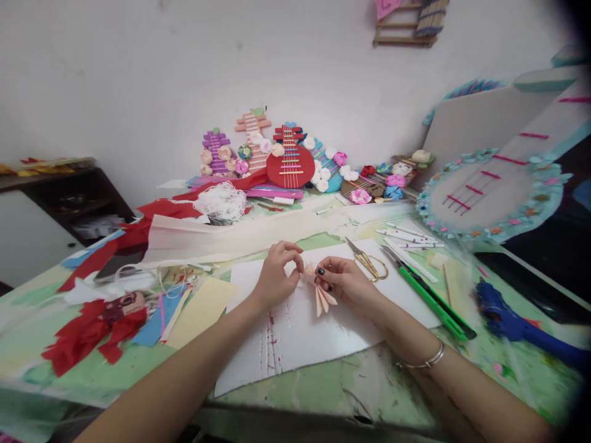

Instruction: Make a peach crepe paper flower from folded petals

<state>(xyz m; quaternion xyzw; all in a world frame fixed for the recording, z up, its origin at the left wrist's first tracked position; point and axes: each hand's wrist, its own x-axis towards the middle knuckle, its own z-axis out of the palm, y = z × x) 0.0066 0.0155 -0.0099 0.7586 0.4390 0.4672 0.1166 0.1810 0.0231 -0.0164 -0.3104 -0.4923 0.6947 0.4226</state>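
A pleated peach-coloured piece of paper fans out downward below the fingers of my right hand. Thumb and forefinger of that hand, with dark nails, pinch it near its gathered middle. From the other side my left hand closes thumb and forefinger on the pale upper edge of the same paper. Both hands are just above a white board, marked with cut lines and red specks. Gold-handled scissors lie on the board, just beyond my right hand.
A green utility knife and a blue glue gun lie to the right, near white pens. Red crepe paper and a yellow sheet are left. Decorated model lutes stand against the wall; a larger one leans right.
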